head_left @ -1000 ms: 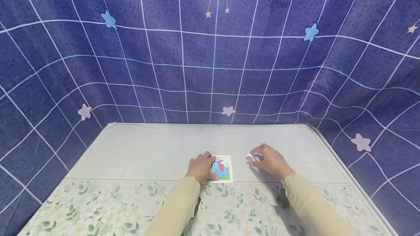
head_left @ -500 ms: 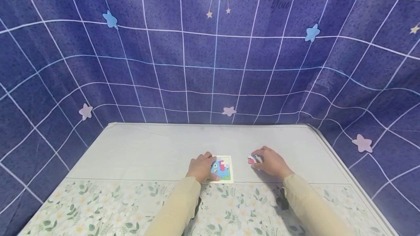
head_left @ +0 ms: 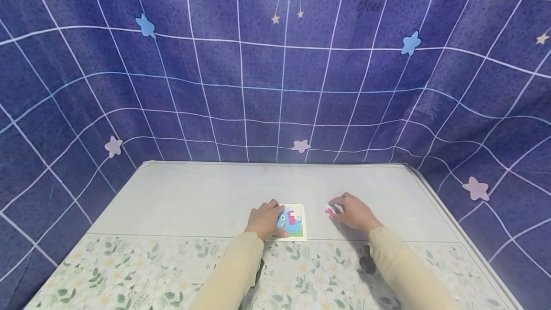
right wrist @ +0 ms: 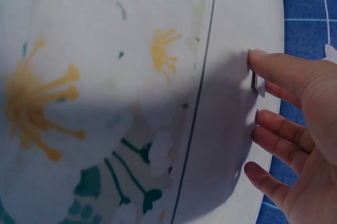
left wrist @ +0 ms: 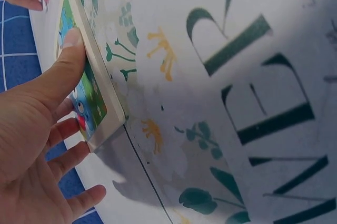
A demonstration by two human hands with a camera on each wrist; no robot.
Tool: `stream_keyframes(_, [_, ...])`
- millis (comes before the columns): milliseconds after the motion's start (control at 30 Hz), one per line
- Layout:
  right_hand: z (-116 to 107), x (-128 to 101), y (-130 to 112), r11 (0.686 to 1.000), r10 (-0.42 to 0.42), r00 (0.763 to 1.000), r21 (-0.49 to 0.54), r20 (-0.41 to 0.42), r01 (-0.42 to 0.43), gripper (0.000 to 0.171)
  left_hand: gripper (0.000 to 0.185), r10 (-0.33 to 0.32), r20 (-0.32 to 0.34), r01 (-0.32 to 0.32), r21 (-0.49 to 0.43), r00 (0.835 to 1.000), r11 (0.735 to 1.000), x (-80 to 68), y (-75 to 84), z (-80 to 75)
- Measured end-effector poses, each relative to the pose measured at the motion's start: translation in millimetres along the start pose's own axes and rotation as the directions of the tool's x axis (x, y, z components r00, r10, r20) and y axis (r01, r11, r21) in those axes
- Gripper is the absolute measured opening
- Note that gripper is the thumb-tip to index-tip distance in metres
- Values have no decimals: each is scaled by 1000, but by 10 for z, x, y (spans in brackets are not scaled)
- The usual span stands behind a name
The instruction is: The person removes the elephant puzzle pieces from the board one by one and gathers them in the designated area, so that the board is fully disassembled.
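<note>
A small square jigsaw puzzle (head_left: 295, 227) in a pale wooden frame lies on the table, its picture a blue cartoon animal with pink and green parts. A pale gap shows at its upper right. My left hand (head_left: 263, 221) grips the puzzle's left side; in the left wrist view the thumb (left wrist: 72, 50) lies over the picture and fingertips meet the frame's edge (left wrist: 116, 116). To the right, my right hand (head_left: 355, 212) pinches a small pink-and-white puzzle piece (head_left: 329, 209) between thumb and fingers. The right wrist view catches that piece (right wrist: 257, 83) nearly edge-on.
The table has a plain white far strip (head_left: 206, 195) and a floral-printed near part (head_left: 146, 271). Behind and beside it hangs a blue curtain (head_left: 258, 71) with a grid and stars. A raised edge (head_left: 456, 228) runs along the table's right side.
The puzzle piece has turned slightly in my right hand's fingers and shifted a little to the right. My left hand and the puzzle stay put.
</note>
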State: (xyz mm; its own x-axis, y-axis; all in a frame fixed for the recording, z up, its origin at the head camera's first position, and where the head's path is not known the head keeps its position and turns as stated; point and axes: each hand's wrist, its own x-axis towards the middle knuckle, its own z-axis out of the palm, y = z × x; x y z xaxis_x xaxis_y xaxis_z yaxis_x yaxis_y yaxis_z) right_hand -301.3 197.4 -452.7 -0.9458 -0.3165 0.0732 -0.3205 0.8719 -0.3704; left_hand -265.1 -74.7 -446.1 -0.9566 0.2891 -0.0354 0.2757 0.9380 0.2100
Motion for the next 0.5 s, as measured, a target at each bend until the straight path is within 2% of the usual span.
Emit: stream_keyframes(500, [-33, 37, -94, 1000, 0, 1000, -29, 30, 0, 38, 78, -10, 12, 10, -1, 1000, 1000, -5, 11, -13])
